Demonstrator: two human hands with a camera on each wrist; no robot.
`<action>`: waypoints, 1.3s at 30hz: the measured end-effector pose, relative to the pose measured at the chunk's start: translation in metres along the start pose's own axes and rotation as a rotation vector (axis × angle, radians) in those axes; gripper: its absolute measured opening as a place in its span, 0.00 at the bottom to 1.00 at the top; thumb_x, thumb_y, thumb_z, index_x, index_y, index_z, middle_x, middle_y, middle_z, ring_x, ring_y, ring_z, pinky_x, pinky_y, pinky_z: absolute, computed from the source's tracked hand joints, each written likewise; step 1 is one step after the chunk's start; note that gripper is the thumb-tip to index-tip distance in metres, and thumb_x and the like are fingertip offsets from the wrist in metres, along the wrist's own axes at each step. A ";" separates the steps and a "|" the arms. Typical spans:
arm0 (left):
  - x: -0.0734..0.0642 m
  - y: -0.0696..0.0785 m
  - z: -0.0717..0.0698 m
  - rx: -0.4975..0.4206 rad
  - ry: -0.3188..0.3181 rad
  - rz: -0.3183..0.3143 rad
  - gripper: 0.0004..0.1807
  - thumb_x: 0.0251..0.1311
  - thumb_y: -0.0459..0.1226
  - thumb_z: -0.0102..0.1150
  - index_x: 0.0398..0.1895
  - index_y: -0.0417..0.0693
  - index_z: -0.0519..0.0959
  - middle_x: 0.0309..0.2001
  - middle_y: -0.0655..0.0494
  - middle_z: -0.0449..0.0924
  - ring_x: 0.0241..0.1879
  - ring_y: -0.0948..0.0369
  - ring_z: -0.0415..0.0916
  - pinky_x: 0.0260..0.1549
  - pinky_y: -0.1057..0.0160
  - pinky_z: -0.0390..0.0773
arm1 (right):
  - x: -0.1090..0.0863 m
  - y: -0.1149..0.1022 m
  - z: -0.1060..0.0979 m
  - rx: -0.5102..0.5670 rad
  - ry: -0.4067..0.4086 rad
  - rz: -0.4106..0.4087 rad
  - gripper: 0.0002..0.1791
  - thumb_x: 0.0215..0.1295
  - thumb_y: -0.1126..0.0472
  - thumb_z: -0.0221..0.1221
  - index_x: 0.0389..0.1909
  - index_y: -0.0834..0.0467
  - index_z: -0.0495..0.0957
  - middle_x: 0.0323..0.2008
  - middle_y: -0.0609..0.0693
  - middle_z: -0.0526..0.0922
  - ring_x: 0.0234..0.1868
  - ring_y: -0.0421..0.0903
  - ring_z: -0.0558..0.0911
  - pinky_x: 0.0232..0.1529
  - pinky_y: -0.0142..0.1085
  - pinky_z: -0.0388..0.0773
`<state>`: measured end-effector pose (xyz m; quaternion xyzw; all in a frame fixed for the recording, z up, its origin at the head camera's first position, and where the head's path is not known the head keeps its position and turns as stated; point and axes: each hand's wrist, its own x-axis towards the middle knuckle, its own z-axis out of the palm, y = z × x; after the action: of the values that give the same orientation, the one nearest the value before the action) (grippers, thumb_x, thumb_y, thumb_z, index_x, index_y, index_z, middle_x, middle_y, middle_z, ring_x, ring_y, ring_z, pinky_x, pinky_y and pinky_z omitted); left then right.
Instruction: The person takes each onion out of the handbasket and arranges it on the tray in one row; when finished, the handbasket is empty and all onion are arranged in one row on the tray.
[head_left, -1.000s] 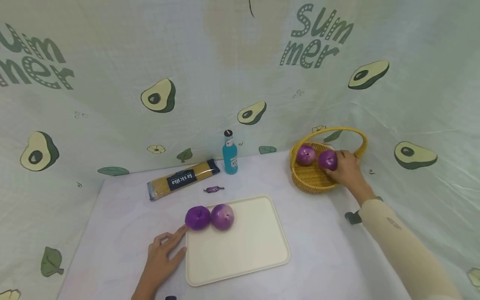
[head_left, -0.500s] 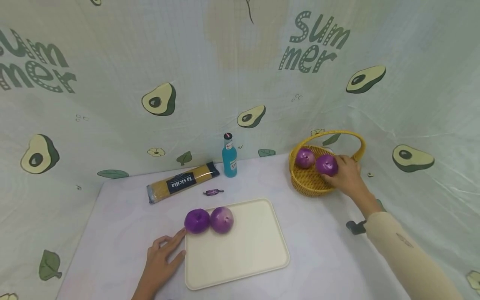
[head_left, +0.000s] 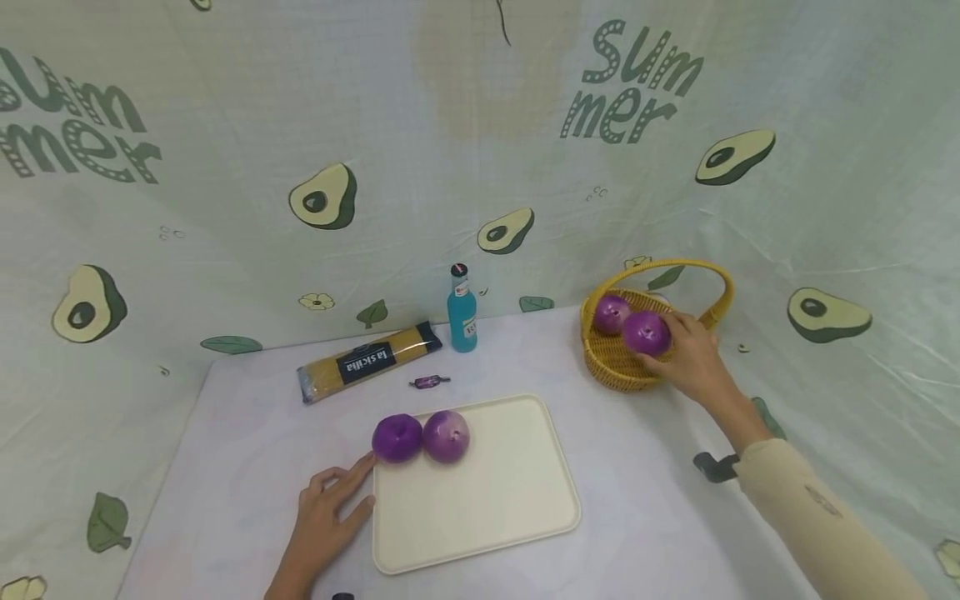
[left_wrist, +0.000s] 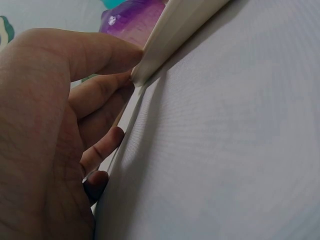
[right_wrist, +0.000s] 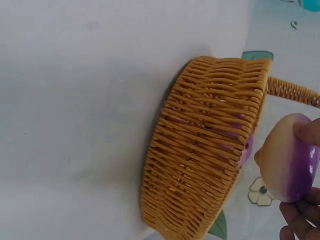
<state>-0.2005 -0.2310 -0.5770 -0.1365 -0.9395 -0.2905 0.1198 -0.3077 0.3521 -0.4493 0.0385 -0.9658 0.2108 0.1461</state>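
My right hand (head_left: 693, 354) holds a round purple-and-cream vegetable (right_wrist: 287, 157) by its purple side, thumb and fingers around it. In the right wrist view it hangs above the rim of the yellow wicker basket (right_wrist: 200, 150), with its small pointed tip facing the basket. A second such vegetable (head_left: 611, 313) lies inside the basket. My left hand (head_left: 322, 521) rests at the left edge of the cream tray (head_left: 487, 508), its fingertips against the rim. On the tray's far left part sit two more: a deep purple one (head_left: 397, 438) and a paler one (head_left: 447, 437), side by side.
Behind the tray lie a purple wrapped candy (head_left: 429, 382) and a pasta packet (head_left: 370, 362). A blue bottle (head_left: 462, 312) stands by the back cloth. The basket's tall handle (head_left: 675, 262) arches over it. A dark object (head_left: 716, 468) shows beside my right sleeve.
My right hand has shifted slightly left and toward me with the vegetable, which now overlaps the other one in the basket in the head view. My left hand stays at the tray.
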 end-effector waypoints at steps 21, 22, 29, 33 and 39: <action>0.004 0.001 -0.003 0.001 -0.018 -0.016 0.32 0.61 0.44 0.67 0.70 0.65 0.72 0.66 0.63 0.74 0.56 0.54 0.65 0.50 0.46 0.58 | -0.015 -0.030 0.003 0.039 0.076 -0.099 0.42 0.50 0.58 0.77 0.62 0.71 0.69 0.57 0.67 0.71 0.59 0.68 0.69 0.57 0.66 0.58; 0.004 0.001 -0.003 0.003 -0.017 -0.015 0.32 0.61 0.44 0.67 0.70 0.65 0.72 0.66 0.63 0.74 0.56 0.54 0.65 0.50 0.46 0.58 | -0.015 -0.032 0.003 0.043 0.074 -0.100 0.42 0.50 0.58 0.77 0.62 0.70 0.70 0.57 0.66 0.71 0.59 0.67 0.69 0.58 0.67 0.58; 0.003 0.002 -0.003 -0.001 -0.010 -0.005 0.32 0.61 0.43 0.67 0.70 0.63 0.73 0.66 0.63 0.75 0.56 0.54 0.65 0.48 0.47 0.59 | -0.023 -0.046 0.006 0.071 0.035 -0.097 0.42 0.50 0.58 0.77 0.63 0.70 0.69 0.59 0.67 0.71 0.60 0.67 0.68 0.58 0.68 0.60; 0.000 0.001 -0.002 0.005 -0.021 -0.019 0.32 0.61 0.44 0.67 0.70 0.64 0.73 0.66 0.63 0.75 0.56 0.54 0.65 0.49 0.47 0.59 | -0.028 -0.055 0.010 0.095 0.022 -0.117 0.41 0.50 0.58 0.77 0.62 0.69 0.70 0.59 0.65 0.71 0.61 0.65 0.68 0.58 0.66 0.61; -0.001 0.004 -0.004 0.003 -0.019 -0.025 0.32 0.60 0.44 0.68 0.69 0.64 0.73 0.65 0.63 0.75 0.55 0.54 0.65 0.48 0.47 0.58 | -0.033 -0.068 0.016 0.127 0.026 -0.174 0.40 0.50 0.59 0.78 0.62 0.67 0.71 0.57 0.61 0.73 0.59 0.60 0.71 0.57 0.62 0.64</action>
<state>-0.1981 -0.2303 -0.5724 -0.1272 -0.9427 -0.2893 0.1073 -0.2711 0.2844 -0.4460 0.1288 -0.9415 0.2585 0.1736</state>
